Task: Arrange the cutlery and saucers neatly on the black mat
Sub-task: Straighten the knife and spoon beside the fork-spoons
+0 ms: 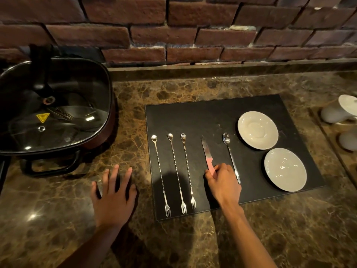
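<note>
From the head camera, a black mat (pixel 222 120) lies on a brown marble counter (pixel 58 209), its edges turned slightly askew to the counter's front. Three long twisted bar spoons with fork ends lie side by side on the mat's left part, bowls away from the person, forks toward the near edge: the left bar spoon (pixel 160 176), the middle bar spoon (pixel 177 174) and the right bar spoon (pixel 188 170), roughly parallel and apart from one another. To their right lies a knife (pixel 206 151) with a pink handle, blade pointing away. The right hand (pixel 222 182) rests on the mat with its fingers curled around the knife's handle (only the upper part of the handle shows above the fingers). Just beside the hand, a teaspoon (pixel 230 155) lies bowl away, its handle end passing close by the knuckles. On the mat's right part sit two white saucers, the far saucer (pixel 257 129) and the near saucer (pixel 285 169), near each other but apart. The left hand (pixel 114 198) lies flat on the counter left of the mat, fingers spread, holding nothing. An electric pan with a glass lid (pixel 52 105) stands at far left, and white cups (pixel 342 111) at the right edge.
</note>
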Available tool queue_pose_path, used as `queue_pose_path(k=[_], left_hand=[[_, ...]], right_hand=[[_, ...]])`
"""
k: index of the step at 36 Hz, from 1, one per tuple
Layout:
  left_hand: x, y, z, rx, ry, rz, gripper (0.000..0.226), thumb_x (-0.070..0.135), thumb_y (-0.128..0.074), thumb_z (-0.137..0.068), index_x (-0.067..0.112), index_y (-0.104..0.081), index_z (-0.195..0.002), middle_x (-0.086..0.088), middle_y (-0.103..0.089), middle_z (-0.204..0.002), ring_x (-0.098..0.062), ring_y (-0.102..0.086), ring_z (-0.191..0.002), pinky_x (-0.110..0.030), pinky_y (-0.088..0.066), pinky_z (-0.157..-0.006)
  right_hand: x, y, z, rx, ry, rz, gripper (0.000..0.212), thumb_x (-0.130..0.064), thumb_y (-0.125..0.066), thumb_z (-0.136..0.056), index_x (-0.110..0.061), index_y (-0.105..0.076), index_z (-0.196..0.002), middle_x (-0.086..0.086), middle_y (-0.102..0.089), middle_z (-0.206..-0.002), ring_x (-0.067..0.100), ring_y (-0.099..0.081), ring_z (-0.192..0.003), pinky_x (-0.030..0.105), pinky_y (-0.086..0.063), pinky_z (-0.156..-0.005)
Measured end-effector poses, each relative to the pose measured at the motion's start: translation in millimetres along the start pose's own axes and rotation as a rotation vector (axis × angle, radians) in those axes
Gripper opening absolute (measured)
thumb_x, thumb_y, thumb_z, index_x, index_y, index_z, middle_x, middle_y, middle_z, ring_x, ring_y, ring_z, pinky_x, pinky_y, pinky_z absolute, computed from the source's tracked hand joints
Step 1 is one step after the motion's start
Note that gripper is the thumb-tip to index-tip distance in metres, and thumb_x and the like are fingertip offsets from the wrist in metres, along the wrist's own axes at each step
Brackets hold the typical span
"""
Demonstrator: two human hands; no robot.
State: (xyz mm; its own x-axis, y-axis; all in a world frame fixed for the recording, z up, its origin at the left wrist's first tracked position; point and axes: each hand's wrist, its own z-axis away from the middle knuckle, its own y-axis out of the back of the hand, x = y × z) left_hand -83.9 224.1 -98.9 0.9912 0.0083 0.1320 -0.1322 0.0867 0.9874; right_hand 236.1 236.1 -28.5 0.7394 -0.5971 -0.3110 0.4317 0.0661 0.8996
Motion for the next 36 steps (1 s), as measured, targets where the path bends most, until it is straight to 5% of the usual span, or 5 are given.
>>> queue_pose_path(k=[7,20,36], left_hand=[[0,-4,2,0.004,0.028,0.022,0.059,0.059,-0.025,-0.1,0.049,-0.024,-0.158,0.005,-0.022,-0.171,-0.024,-0.019,-0.158,-0.056,-0.01,-0.121],[32,46,1,-0.081,0.131,0.153,0.049,0.049,-0.037,-0.103,0.045,-0.042,-0.151,0.005,-0.036,-0.164,-0.018,-0.024,-0.154,-0.049,-0.019,-0.12],[211,65,79,0.011,-0.099,0.26,0.055,0.051,-0.026,-0.1,0.039,-0.055,-0.145,0.002,-0.05,-0.156,-0.02,-0.04,-0.148,-0.043,-0.028,-0.116]], right_hand=[[4,7,6,-0.01,0.04,0.004,0.047,-0.057,-0.053,-0.089,-0.022,-0.053,-0.121,-0.002,-0.053,-0.122,0.025,-0.061,-0.107,0.043,-0.049,-0.084],[26,38,42,-0.039,0.165,-0.14,0.034,-0.049,-0.061,-0.088,-0.022,-0.058,-0.109,-0.001,-0.053,-0.111,0.024,-0.06,-0.102,0.041,-0.052,-0.084],[145,110,14,-0.055,0.241,-0.36,0.033,-0.039,-0.076,-0.081,-0.02,-0.066,-0.106,-0.004,-0.063,-0.087,0.01,-0.06,-0.073,0.023,-0.047,-0.069]])
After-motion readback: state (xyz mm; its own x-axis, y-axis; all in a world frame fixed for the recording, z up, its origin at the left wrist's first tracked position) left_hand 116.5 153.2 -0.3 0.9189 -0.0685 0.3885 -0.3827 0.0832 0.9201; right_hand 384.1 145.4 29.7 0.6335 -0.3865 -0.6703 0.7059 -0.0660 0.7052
